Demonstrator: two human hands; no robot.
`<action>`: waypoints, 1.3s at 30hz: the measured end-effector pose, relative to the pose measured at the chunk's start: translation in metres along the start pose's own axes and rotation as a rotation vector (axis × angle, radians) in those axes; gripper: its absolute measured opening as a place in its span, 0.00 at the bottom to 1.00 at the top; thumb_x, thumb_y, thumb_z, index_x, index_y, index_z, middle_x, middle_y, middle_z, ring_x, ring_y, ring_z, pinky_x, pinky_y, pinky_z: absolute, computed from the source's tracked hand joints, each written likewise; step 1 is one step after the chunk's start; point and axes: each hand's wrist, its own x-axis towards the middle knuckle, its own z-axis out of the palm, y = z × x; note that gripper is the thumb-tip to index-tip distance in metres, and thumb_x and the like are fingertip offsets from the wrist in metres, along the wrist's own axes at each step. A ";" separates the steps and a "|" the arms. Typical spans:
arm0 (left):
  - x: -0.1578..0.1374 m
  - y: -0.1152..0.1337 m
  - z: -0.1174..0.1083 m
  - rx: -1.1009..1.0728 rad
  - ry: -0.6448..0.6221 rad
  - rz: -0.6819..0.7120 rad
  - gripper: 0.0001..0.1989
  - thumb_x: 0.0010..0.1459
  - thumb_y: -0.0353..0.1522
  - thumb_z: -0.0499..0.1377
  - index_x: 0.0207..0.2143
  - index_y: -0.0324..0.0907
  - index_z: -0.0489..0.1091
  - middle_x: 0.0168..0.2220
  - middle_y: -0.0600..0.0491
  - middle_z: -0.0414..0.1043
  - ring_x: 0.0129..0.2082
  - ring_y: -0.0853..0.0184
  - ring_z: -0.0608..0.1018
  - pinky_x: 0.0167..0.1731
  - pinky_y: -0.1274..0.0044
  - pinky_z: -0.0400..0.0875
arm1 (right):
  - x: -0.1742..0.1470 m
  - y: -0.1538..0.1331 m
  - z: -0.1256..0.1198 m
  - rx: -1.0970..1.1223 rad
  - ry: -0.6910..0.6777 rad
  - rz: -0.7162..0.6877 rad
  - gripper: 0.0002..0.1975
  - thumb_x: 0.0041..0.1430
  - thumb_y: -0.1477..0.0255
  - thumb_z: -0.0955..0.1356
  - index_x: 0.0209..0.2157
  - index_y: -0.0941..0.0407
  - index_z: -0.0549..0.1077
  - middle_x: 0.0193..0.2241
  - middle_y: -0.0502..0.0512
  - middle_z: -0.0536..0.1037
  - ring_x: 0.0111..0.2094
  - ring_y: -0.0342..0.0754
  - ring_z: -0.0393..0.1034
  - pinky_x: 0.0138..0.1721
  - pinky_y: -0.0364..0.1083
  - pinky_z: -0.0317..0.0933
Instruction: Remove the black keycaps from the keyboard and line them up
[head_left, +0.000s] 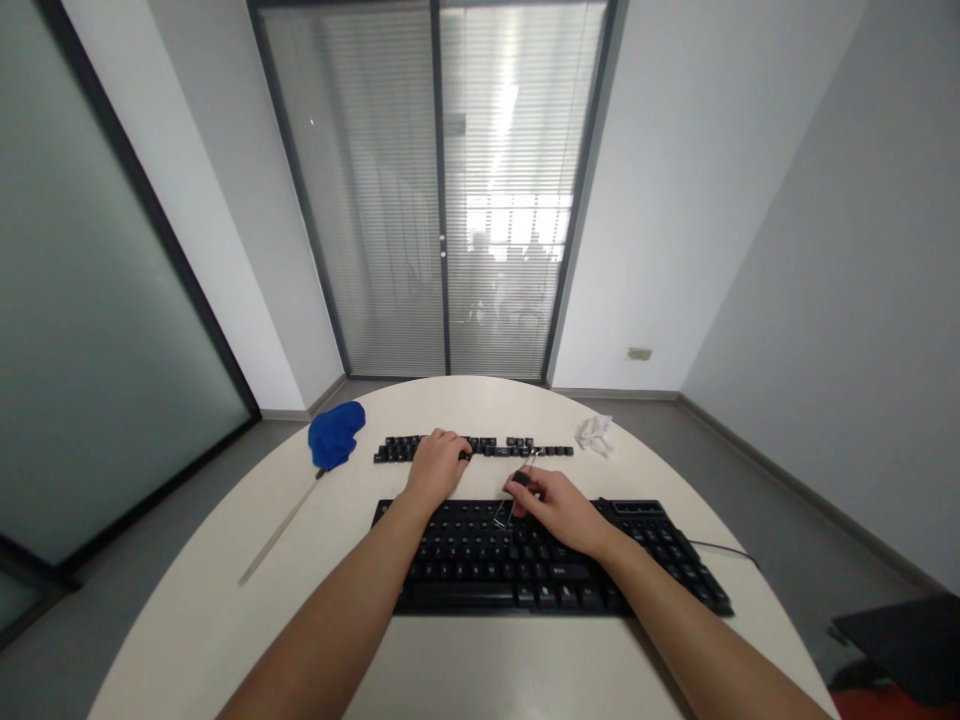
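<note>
Left hand (435, 464) pinches a black keycap (465, 456) — right hand (553, 500) grips a wire puller (521, 478).

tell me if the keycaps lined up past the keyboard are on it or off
Off: the keycaps lie on the table beyond the keyboard, with bare surface between the two.

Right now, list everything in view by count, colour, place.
Keyboard: one, black, front centre
Loose keycaps: many, black, beyond keyboard
Wire tool: one, silver-black, above keyboard
Cable: one, dark, right of keyboard
Duster: one, blue with pale stick, left
Tissue: one, white, far right
Table: one, cream, beneath
Blinds: two, pale grey, ahead
Frosted panel: one, greenish, left
Wall plate: one, beige, low ahead-right
Walls: several, whitish, around
Floor: one, grey, below
Unclear object: one, black, lower right
Arms: two, bare, from below
Left grip: one, bare, at loose keycaps
Right grip: one, bare, holding wire tool
</note>
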 end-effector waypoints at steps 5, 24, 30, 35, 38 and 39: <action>0.000 0.000 0.001 0.022 -0.014 -0.027 0.08 0.58 0.28 0.61 0.40 0.43 0.76 0.43 0.48 0.75 0.47 0.57 0.70 0.48 0.68 0.64 | 0.000 -0.001 0.000 0.000 -0.001 0.013 0.16 0.67 0.59 0.62 0.36 0.57 0.71 0.26 0.54 0.80 0.30 0.50 0.77 0.33 0.44 0.66; -0.003 -0.003 -0.001 0.007 0.023 -0.076 0.09 0.57 0.29 0.62 0.42 0.42 0.72 0.43 0.49 0.75 0.46 0.57 0.71 0.47 0.68 0.65 | 0.001 0.001 0.001 0.034 -0.002 0.015 0.16 0.67 0.59 0.63 0.36 0.57 0.72 0.25 0.54 0.80 0.30 0.49 0.76 0.34 0.44 0.66; -0.009 0.011 -0.011 -0.157 -0.016 0.088 0.06 0.60 0.30 0.59 0.40 0.42 0.72 0.42 0.51 0.76 0.45 0.60 0.73 0.48 0.70 0.66 | -0.002 -0.005 -0.006 0.101 -0.014 0.023 0.17 0.67 0.59 0.63 0.34 0.58 0.73 0.31 0.55 0.79 0.31 0.48 0.75 0.33 0.44 0.67; -0.014 0.029 -0.031 -0.282 -0.230 0.250 0.09 0.61 0.33 0.58 0.43 0.43 0.73 0.42 0.51 0.76 0.44 0.62 0.75 0.46 0.73 0.68 | -0.007 -0.015 -0.022 -0.031 -0.031 -0.015 0.16 0.66 0.63 0.63 0.30 0.58 0.75 0.28 0.53 0.79 0.30 0.47 0.73 0.33 0.43 0.64; -0.018 0.036 -0.043 -0.318 -0.383 0.254 0.15 0.59 0.37 0.60 0.48 0.43 0.72 0.45 0.50 0.76 0.42 0.61 0.77 0.43 0.73 0.70 | -0.009 -0.020 -0.029 -0.110 -0.065 -0.034 0.14 0.65 0.65 0.64 0.32 0.57 0.76 0.28 0.52 0.80 0.30 0.46 0.72 0.32 0.42 0.62; -0.019 0.037 -0.046 -0.322 -0.429 0.251 0.17 0.58 0.38 0.61 0.49 0.43 0.72 0.45 0.49 0.76 0.42 0.61 0.77 0.43 0.73 0.70 | -0.009 -0.021 -0.030 -0.127 -0.081 -0.033 0.13 0.65 0.64 0.65 0.33 0.57 0.77 0.28 0.52 0.80 0.29 0.46 0.72 0.32 0.42 0.62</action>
